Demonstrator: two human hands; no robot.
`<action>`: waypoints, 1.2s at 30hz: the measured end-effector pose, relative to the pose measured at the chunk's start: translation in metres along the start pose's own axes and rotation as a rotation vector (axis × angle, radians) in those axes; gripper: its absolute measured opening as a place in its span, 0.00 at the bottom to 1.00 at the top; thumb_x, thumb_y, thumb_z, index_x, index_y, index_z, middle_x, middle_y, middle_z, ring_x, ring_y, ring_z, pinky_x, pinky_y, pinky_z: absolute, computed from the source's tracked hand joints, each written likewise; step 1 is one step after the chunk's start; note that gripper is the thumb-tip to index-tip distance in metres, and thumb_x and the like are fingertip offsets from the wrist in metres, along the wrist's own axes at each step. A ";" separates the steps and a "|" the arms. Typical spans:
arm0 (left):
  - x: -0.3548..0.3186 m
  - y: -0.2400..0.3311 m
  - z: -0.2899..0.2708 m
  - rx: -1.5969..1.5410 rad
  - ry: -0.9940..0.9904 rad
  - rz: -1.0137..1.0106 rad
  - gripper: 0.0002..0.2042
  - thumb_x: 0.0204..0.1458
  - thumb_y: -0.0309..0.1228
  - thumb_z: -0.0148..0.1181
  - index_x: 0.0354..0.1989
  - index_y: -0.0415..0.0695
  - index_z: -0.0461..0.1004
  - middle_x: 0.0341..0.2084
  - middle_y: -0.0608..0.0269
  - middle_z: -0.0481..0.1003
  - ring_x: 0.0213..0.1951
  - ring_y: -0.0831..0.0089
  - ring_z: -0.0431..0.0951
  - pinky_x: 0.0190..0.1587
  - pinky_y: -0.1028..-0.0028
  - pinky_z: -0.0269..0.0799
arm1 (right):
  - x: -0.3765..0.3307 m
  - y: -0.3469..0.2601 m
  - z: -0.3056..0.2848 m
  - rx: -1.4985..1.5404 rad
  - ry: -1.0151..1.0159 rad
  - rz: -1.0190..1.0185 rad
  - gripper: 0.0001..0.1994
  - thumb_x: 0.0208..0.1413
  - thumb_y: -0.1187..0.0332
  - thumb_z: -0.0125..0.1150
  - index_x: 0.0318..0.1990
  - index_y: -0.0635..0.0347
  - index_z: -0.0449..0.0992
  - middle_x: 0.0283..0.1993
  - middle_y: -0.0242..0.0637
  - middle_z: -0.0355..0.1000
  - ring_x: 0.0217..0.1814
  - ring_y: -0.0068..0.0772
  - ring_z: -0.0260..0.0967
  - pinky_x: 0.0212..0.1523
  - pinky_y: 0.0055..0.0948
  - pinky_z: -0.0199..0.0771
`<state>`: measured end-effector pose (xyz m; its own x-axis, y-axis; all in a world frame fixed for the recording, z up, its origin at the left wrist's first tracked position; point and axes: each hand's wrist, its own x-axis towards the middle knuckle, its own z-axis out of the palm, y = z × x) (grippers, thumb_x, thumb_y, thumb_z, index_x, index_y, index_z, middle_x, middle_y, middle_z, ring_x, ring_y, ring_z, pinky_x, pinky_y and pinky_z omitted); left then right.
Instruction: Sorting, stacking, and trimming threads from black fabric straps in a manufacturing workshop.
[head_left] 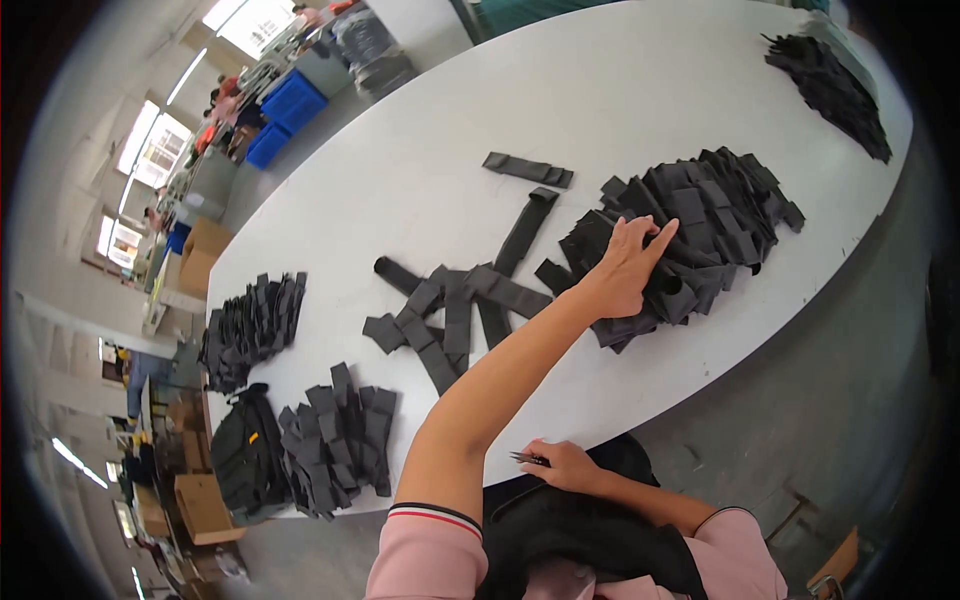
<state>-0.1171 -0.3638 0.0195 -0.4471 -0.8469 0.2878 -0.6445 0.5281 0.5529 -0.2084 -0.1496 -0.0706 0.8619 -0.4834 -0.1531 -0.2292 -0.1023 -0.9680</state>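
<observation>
My left hand (628, 268) reaches across to the right and rests on a large heap of black webbing pieces (715, 215). Its thumb and fingers are apart, touching the heap, and no piece is lifted. Close to my body at the table's front edge, my right hand (568, 466) is closed around small dark thread snips (530, 459), their pointed tips facing left. Between the heaps, several loose black webbing strips (455, 310) lie crossed over one another, partly behind my left forearm. One short folded strip (528, 170) lies apart, farther back.
A white table (420, 200) with a curved edge carries everything. At its left are two more webbing piles (255, 330) (338, 440) and a black backpack (248, 455). A dark bundle (830, 95) lies far right. Beyond stand blue bins (292, 102), cardboard boxes (207, 507) and other people.
</observation>
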 end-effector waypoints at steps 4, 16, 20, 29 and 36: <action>-0.028 0.006 -0.019 0.152 0.039 0.020 0.44 0.27 0.13 0.49 0.63 0.47 0.51 0.56 0.52 0.51 0.64 0.50 0.44 0.63 0.53 0.40 | 0.001 0.001 0.013 -0.077 -0.092 0.020 0.10 0.54 0.58 0.54 0.36 0.54 0.71 0.30 0.41 0.72 0.32 0.47 0.70 0.33 0.40 0.68; -0.302 -0.050 -0.012 0.259 0.572 -1.430 0.46 0.34 0.50 0.66 0.60 0.39 0.52 0.51 0.44 0.58 0.54 0.50 0.56 0.55 0.56 0.56 | 0.037 -0.011 -0.065 0.078 0.492 -0.023 0.07 0.56 0.74 0.52 0.41 0.62 0.72 0.28 0.33 0.69 0.27 0.22 0.67 0.28 0.20 0.67; -0.287 -0.050 -0.014 0.312 0.534 -1.412 0.46 0.31 0.47 0.68 0.58 0.37 0.53 0.48 0.44 0.60 0.52 0.49 0.60 0.52 0.58 0.61 | 0.046 -0.009 -0.075 -0.611 0.537 -0.220 0.10 0.49 0.75 0.55 0.40 0.61 0.72 0.38 0.31 0.71 0.36 0.29 0.69 0.32 0.23 0.69; -0.310 -0.056 -0.037 -0.740 0.911 -1.345 0.36 0.33 0.26 0.65 0.56 0.32 0.59 0.33 0.59 0.72 0.33 0.71 0.72 0.40 0.76 0.66 | 0.047 0.018 -0.109 -1.079 0.402 -0.330 0.13 0.41 0.75 0.54 0.38 0.59 0.72 0.47 0.30 0.67 0.51 0.36 0.60 0.42 0.32 0.64; -0.326 -0.045 -0.038 -1.027 1.020 -1.228 0.24 0.39 0.22 0.58 0.49 0.35 0.63 0.26 0.63 0.71 0.26 0.74 0.70 0.29 0.77 0.65 | 0.047 -0.025 -0.126 -0.794 0.635 0.168 0.28 0.42 0.66 0.64 0.53 0.57 0.64 0.45 0.37 0.62 0.36 0.44 0.69 0.31 0.39 0.73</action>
<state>0.0810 -0.1141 -0.0698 0.6419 -0.5848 -0.4961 0.4621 -0.2213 0.8588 -0.2190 -0.2789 -0.0283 0.4462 -0.8911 0.0821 -0.7562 -0.4245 -0.4979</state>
